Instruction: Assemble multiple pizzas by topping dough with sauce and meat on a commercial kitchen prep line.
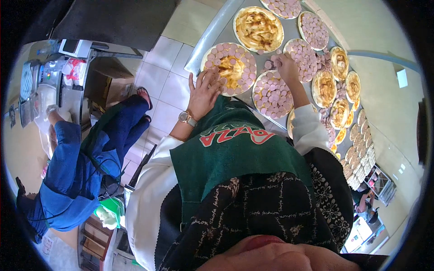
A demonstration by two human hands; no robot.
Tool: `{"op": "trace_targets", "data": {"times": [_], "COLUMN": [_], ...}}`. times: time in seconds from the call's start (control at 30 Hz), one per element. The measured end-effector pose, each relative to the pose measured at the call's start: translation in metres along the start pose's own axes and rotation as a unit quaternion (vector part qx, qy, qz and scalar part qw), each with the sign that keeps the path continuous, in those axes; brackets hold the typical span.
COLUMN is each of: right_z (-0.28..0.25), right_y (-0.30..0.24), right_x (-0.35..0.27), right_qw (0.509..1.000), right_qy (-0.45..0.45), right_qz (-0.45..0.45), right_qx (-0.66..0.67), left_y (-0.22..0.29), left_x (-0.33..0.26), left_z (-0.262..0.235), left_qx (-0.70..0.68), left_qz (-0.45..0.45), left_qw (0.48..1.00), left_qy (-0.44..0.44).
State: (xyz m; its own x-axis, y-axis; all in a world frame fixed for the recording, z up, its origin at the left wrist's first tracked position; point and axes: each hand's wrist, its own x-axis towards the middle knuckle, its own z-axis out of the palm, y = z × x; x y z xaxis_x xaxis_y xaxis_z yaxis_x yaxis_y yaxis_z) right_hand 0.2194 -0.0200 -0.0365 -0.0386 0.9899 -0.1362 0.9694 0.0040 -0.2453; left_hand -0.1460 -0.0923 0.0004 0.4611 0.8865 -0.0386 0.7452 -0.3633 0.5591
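Observation:
My left hand (pixel 204 94), with a watch on its wrist, rests at the near left edge of a pizza base (pixel 231 67). Its fingers are spread and touch the sausage slices there. Pink round slices ring this base, and orange sauce shows in its middle. My right hand (pixel 288 68) reaches to a loose heap of sausage slices (pixel 271 63) between the pizzas, its fingers drawn together on slices; how many is hidden. Just below it lies a pizza covered with slices (pixel 272 95). Beyond my left hand is a base with only sauce (pixel 258 29).
The metal table (pixel 217 31) stretches away to the right with several more pizzas, some sauced, some topped. Small round pieces (pixel 359 144) crowd its far right end. On the left, a person in blue (pixel 74 180) works at a counter (pixel 83 81) above the tiled floor (pixel 153 86).

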Motion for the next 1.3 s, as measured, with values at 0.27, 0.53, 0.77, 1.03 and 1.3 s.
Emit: {"op": "trace_targets", "data": {"times": [0.27,0.53,0.77,1.03,1.3], "right_z": [-0.007,0.027,0.026,0.011,0.021], "right_y": [-0.024,-0.077,-0.144,-0.087,-0.026], "right_x": [-0.006,-0.025,-0.045,-0.024,-0.004], "right_qw": [0.986,0.872,0.931,0.995,1.0], "right_qy": [0.116,-0.125,-0.176,0.018,0.013], "right_qz": [-0.101,0.017,-0.009,-0.049,0.018], "right_qx": [-0.057,0.472,0.32,0.081,0.006], "left_y": [0.006,0.005,0.002,0.003,0.013], "left_x": [0.001,0.01,0.008,0.006,0.015], "left_z": [0.01,0.016,0.009,0.011,0.019], "left_qx": [0.001,0.052,0.059,0.038,0.022], "left_qz": [0.007,0.006,0.013,0.021,0.064], "left_qw": [1.0,0.998,0.998,0.999,0.997], "left_qy": [0.008,-0.018,-0.031,-0.007,-0.034]}}
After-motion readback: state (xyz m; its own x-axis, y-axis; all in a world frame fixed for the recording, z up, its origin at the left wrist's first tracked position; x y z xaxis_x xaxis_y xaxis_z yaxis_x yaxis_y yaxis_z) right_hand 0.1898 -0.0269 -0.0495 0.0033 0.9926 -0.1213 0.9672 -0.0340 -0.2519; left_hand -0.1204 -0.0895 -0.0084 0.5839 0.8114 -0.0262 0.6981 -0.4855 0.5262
